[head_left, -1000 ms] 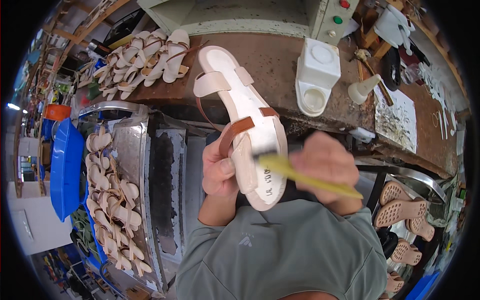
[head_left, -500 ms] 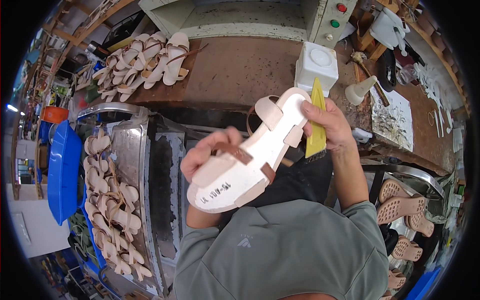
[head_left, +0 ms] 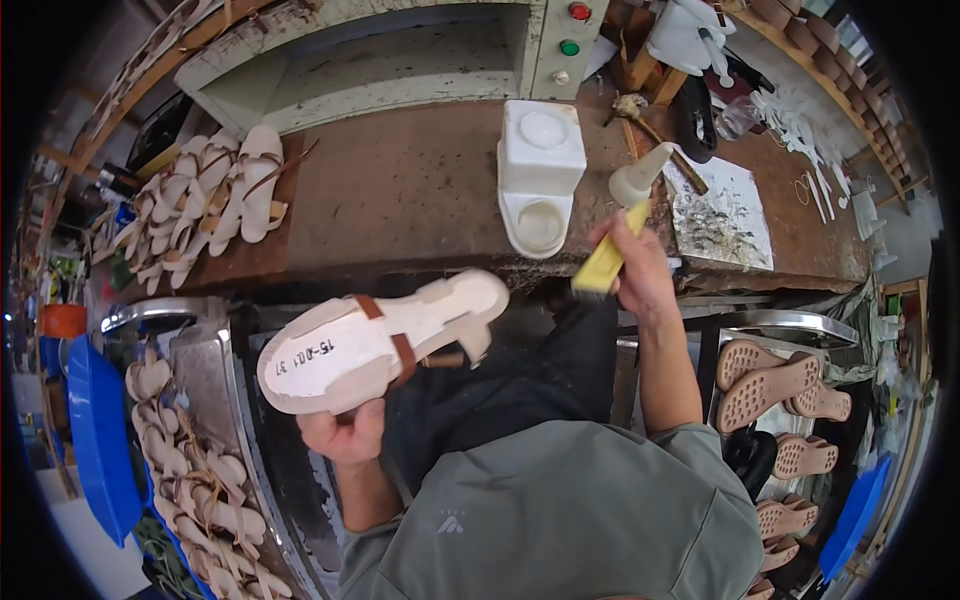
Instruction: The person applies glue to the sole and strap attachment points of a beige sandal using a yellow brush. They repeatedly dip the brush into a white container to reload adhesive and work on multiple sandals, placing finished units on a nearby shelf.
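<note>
My left hand (head_left: 345, 432) is closed round the near side of a cream sandal upper (head_left: 330, 360). The sandal is turned underside up, showing its white sole face with brown strap ends folded over it. To the right, my right hand (head_left: 646, 272) grips a flat yellow brush (head_left: 608, 258), its bristles pointing down and to the left. The brush is apart from the sandal and close to a white plastic dispenser (head_left: 543, 165), which has a round cup at its near end. A pale nozzle bottle (head_left: 634, 184) stands just beyond that hand.
Several cream sandals (head_left: 260, 180) lie on the brown bench (head_left: 390, 190) at left, more on a rack (head_left: 190, 480) below. Pinkish soles (head_left: 755, 395) are stacked at right. A grey-green machine (head_left: 400, 90) stands behind; a hammer (head_left: 665, 140) lies near a stained sheet (head_left: 725, 215).
My right hand has let go of the sandal and moved away with the brush. The sandal has swung left and lower, held by my left hand alone. The view has shifted to the right.
</note>
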`<state>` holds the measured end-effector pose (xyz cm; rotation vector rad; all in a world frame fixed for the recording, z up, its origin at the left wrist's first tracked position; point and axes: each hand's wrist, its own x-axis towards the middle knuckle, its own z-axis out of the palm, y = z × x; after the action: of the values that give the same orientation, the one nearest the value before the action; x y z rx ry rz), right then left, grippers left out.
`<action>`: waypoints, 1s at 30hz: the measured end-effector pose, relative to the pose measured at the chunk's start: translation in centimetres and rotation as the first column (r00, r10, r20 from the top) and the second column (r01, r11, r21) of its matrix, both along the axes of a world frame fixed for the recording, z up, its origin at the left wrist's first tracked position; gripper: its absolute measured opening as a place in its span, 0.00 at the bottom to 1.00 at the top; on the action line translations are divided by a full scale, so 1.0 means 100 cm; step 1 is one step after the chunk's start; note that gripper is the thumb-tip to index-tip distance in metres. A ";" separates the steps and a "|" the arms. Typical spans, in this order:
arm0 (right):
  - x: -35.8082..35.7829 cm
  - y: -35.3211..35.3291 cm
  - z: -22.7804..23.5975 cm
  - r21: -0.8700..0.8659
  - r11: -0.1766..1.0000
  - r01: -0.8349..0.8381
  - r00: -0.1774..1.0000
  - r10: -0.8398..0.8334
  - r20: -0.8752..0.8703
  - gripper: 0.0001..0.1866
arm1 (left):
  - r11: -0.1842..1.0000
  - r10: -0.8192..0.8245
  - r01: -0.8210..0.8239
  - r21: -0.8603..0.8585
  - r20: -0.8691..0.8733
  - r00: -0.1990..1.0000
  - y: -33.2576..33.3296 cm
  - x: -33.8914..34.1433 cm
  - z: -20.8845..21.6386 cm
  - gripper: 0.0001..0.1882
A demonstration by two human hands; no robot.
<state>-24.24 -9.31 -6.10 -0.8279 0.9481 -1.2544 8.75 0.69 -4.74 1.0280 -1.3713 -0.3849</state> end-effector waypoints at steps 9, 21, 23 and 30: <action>0.008 -0.021 -0.041 -0.331 0.944 -0.021 0.719 -0.216 -0.661 0.08 | 0.969 -0.235 0.189 0.157 0.369 0.899 -0.047 -0.045 -0.034 0.15; 0.002 -0.033 -0.046 -0.091 0.996 0.022 0.870 -0.064 -0.489 0.07 | 0.956 -0.288 0.238 0.170 0.418 0.862 -0.071 -0.064 -0.048 0.17; 0.000 -0.037 -0.044 -0.041 0.997 0.067 0.905 -0.078 -0.418 0.06 | 0.957 -0.288 0.239 0.165 0.430 0.856 -0.071 -0.065 -0.047 0.17; 0.003 -0.023 -0.015 0.050 0.999 -0.017 0.958 0.031 -0.284 0.05 | 0.973 -0.232 0.212 0.096 0.477 0.848 -0.060 -0.069 -0.028 0.17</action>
<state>-23.90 -11.56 -7.56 -0.9979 1.1900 -1.1045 1.85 -5.35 -7.56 1.0417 -1.9572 -0.3355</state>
